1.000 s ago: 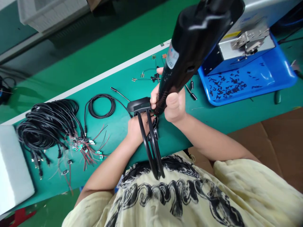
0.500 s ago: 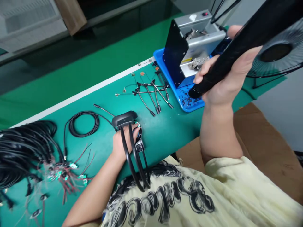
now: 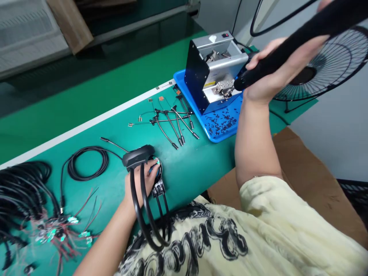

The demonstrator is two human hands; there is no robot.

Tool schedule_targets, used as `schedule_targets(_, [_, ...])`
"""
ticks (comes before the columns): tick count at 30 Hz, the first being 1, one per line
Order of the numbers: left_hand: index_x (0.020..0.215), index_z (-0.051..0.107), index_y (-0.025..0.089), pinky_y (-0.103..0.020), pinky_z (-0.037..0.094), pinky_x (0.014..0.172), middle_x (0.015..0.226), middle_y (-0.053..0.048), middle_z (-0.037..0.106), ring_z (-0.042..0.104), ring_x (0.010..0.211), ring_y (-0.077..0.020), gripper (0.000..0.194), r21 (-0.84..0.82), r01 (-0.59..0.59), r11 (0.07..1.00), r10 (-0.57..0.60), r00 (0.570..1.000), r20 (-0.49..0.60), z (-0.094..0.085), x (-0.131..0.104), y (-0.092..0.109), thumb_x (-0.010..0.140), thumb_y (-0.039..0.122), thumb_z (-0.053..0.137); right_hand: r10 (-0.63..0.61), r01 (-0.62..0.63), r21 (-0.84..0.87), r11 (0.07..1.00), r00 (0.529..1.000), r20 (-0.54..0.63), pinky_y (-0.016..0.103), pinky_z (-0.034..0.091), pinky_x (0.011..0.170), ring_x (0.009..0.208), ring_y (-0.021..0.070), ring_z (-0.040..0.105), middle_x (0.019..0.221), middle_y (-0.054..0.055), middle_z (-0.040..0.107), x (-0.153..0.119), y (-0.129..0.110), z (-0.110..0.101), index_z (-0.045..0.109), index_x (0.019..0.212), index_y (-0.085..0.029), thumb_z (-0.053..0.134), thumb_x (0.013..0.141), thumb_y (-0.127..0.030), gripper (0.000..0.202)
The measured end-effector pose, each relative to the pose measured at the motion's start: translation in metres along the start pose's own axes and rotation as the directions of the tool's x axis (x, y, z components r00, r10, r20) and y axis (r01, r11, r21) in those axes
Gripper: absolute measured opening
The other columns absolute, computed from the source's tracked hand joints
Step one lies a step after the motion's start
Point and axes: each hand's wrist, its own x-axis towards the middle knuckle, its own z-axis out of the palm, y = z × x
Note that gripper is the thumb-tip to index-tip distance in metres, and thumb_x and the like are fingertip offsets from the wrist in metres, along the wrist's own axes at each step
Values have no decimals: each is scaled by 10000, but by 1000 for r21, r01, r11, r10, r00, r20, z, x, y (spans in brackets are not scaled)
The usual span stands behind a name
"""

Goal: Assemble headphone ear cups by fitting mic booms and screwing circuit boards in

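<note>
My left hand (image 3: 143, 182) is closed on a black headset (image 3: 138, 156), its fingers at the round earpiece with a small green circuit board (image 3: 156, 161). Two black bands arch over that hand. High at the right, my right hand (image 3: 276, 78) wraps round a thick black cylindrical tool (image 3: 267, 65). The tool's lower tip is in front of the right side of a silver and black machine (image 3: 227, 69). This machine stands in a blue tray (image 3: 214, 137) with many small black scraps (image 3: 222, 120).
Thin metal gooseneck stems (image 3: 172, 124) lie left of the tray. A coiled black cable (image 3: 86, 163) lies farther left, near a big cable bundle (image 3: 25, 184) and loose red wires (image 3: 67, 245). A black fan (image 3: 322, 65) stands at the right.
The view has shifted, so the table items appear farther left and slightly lower. My right hand has raised the tool's tip from above the scraps towards the machine. My left hand keeps its hold.
</note>
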Motion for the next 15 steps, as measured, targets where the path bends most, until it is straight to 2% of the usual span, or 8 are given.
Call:
schedule_targets(2, [1048, 702, 219, -329, 547, 884, 1050, -52, 737, 699, 965, -212, 237, 7, -13, 1000, 13, 1000, 9, -3, 1, 2, 918, 363, 566, -199, 206, 41, 978, 971, -131, 239, 334, 440, 494, 97, 451, 723, -30, 518, 9, 0, 2, 348, 1295, -350, 338, 911, -692, 514])
schedule_targets(3, [1050, 699, 224, -333, 548, 882, 1052, -49, 737, 700, 963, -214, 234, 13, -19, 1000, 19, 1000, 10, -4, 1, 3, 920, 363, 562, -222, 230, 49, 972, 966, -131, 241, 326, 418, 469, 98, 448, 646, -47, 492, 13, -1, 2, 406, 1243, -328, 436, 868, -704, 533])
schedule_targets(6, [1050, 693, 227, -333, 557, 862, 1039, -40, 740, 709, 918, -209, 233, 30, -39, 999, 39, 999, -5, -6, 1, 4, 922, 367, 559, 9, -17, 45, 999, 987, 161, 245, 342, 390, 449, 102, 486, 569, -68, 486, 13, -8, -3, 497, 1187, -306, 518, 737, -795, 665])
schedule_targets(8, [1046, 693, 218, -330, 561, 849, 1035, -39, 741, 713, 892, -206, 239, 43, -51, 998, 52, 999, -7, -7, 2, 4, 923, 370, 557, 165, -188, 19, 982, 902, 398, 254, 345, 382, 424, 106, 482, 567, -68, 516, 5, -12, -7, 512, 1190, -298, 461, 683, -867, 764])
schedule_targets(10, [1032, 698, 207, -320, 567, 817, 1024, -43, 743, 716, 872, -205, 244, 58, -61, 996, 62, 998, -14, -7, 2, 4, 920, 376, 561, 155, -190, 32, 981, 878, 453, 259, 340, 391, 401, 108, 455, 546, -75, 508, -7, -11, -8, 491, 1198, -297, 468, 680, -867, 771])
schedule_targets(11, [1027, 701, 203, -313, 569, 796, 1016, -46, 745, 717, 863, -205, 247, 66, -66, 996, 67, 998, -19, -7, 2, 5, 919, 378, 564, 91, -124, 55, 991, 908, 408, 260, 341, 402, 402, 109, 450, 541, -79, 501, -12, -9, -7, 473, 1198, -299, 518, 691, -832, 737])
schedule_targets(13, [1021, 706, 198, -301, 569, 755, 996, -50, 749, 720, 840, -204, 248, 80, -76, 994, 79, 996, -30, -8, 3, 6, 917, 376, 567, -89, 73, 90, 993, 976, 197, 257, 334, 423, 417, 106, 446, 561, -72, 493, -17, -3, -3, 439, 1202, -303, 562, 761, -740, 633])
schedule_targets(15, [1022, 708, 200, -298, 567, 732, 977, -50, 751, 721, 817, -203, 245, 92, -86, 992, 89, 995, -36, -9, 3, 6, 917, 372, 569, -224, 222, 85, 971, 975, 8, 252, 329, 432, 421, 95, 423, 600, -57, 481, -13, 3, -1, 400, 1230, -316, 464, 853, -710, 550])
